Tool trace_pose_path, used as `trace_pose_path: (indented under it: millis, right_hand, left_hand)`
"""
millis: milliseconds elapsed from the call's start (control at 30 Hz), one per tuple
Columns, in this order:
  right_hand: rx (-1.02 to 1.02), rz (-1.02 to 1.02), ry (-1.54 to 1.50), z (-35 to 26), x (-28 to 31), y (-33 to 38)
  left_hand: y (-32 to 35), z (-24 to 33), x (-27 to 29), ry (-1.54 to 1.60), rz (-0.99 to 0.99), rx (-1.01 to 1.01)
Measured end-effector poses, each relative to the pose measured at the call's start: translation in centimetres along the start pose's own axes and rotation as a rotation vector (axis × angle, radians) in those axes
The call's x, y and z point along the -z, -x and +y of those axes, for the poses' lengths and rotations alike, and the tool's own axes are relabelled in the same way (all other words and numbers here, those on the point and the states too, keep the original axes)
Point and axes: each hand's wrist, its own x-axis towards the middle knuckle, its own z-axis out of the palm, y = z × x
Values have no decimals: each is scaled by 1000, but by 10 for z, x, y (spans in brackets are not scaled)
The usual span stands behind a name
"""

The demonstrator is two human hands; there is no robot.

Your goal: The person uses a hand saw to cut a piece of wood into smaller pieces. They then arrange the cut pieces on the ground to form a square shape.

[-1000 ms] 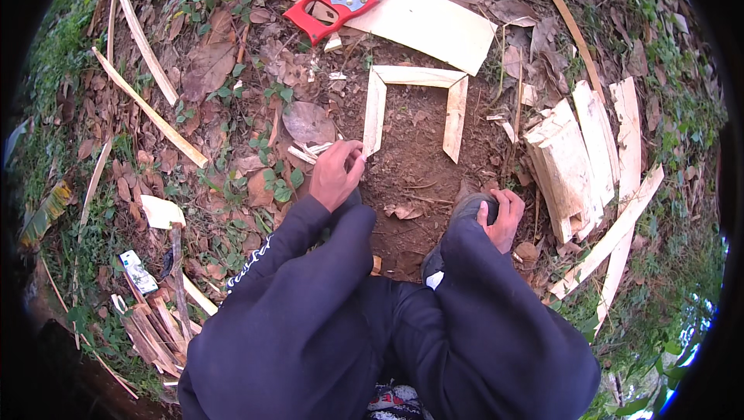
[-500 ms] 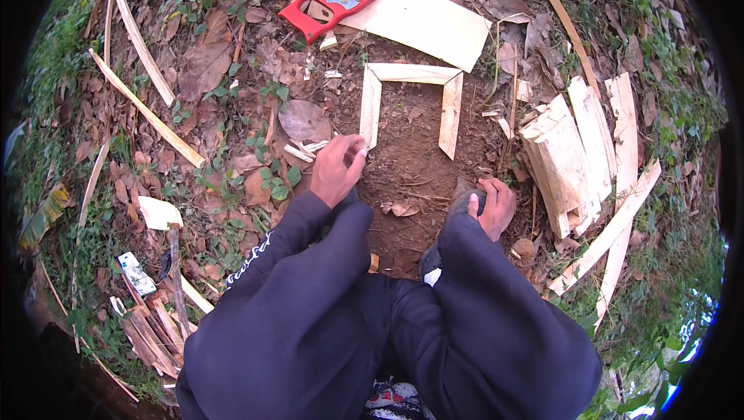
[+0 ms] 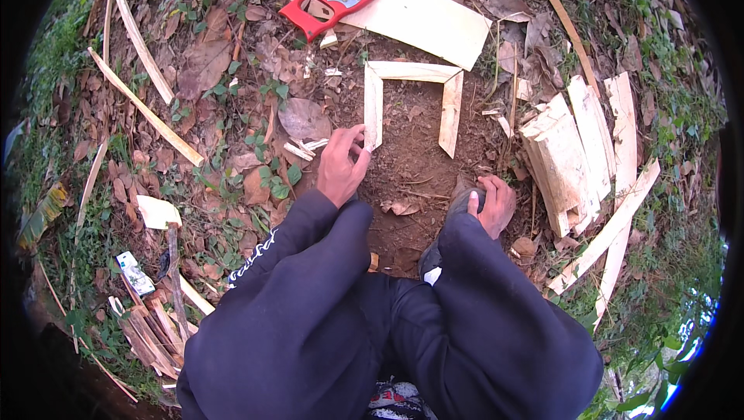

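Observation:
Three pale wooden strips with angled ends lie on the soil as a three-sided frame, its near side without a strip. My left hand is at the near end of the left strip, thumb and fingers closing on that end. The top strip meets the left and right strips at mitred corners. The right strip lies untouched. My right hand rests beside my shoe, its fingers loosely bent and apart, with nothing seen in it.
Beyond the frame, a red-handled handsaw lies partly over a pale board. Split wood pieces are stacked at the right, with long strips beside them. Thin strips and a bundle of sticks lie at the left among leaves.
My left hand has shifted slightly right and up against the left strip. That strip's near end has moved slightly to the right. My right hand has stayed put.

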Motion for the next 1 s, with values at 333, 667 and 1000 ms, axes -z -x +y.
trace_pose_path:
  millis: [333,667,1000]
  right_hand:
    - [-4,17,-2,-2,1,-2]
    - [-9,-5,-5,-1,1,-2]
    - [-34,-16,-2,-2,0,-1]
  left_hand:
    - [0,-5,2,14,38,40]
    - [-1,-2,1,76,-2,76]
    - [-2,-2,-1,70,-2,61]
